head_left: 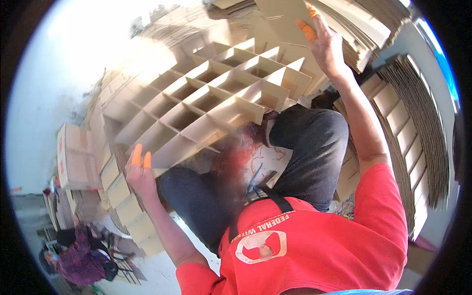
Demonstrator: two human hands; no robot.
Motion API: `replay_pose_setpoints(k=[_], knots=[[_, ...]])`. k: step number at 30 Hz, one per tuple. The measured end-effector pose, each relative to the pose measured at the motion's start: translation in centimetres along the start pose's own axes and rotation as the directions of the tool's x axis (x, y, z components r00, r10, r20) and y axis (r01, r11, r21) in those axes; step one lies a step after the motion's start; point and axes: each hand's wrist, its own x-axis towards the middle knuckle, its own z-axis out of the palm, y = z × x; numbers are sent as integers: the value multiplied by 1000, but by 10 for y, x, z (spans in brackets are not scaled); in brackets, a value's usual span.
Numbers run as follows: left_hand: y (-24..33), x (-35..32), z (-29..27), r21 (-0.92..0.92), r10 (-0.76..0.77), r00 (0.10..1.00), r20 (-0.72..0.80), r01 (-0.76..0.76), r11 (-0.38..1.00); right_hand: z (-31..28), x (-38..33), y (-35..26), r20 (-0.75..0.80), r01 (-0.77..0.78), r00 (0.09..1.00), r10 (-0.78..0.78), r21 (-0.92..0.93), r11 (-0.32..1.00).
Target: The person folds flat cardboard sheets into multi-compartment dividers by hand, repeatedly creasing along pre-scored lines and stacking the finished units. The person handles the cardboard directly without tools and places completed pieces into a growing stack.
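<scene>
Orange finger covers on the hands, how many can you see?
4. Two on the left hand, on fingers touching the near edge of the cardboard divider grid; two on the right hand, up against the flat cardboard sheets. Others may be hidden behind the hands.

My one view sits on my head and looks steeply down over my red shirt (314, 241) and knees, close above the cardboard divider grid (211, 98) resting on my lap. The grid fills the middle of the picture; beyond it lie stacks of flat cardboard (413, 123), bent by the fisheye rim. My forearms rise from the lower edge on either side of the grid.
</scene>
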Motion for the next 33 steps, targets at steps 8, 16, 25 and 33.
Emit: replay_pose_setpoints(k=[8,16,25,33], knots=[[7,-5,0,128,6,999,42,-12,992,8,7,-158,235,-11,958,-161,596,803],[9,-18,-4,131,-60,996,65,51,990,51,-13,-243,395,-97,871,-292,721,686],[-8,-21,13,-1,-7,999,-50,7,1000,60,-13,-274,409,-64,843,-350,722,689],[-6,-18,14,-36,-20,999,-48,18,999,71,-20,-280,468,-74,789,-398,716,694]])
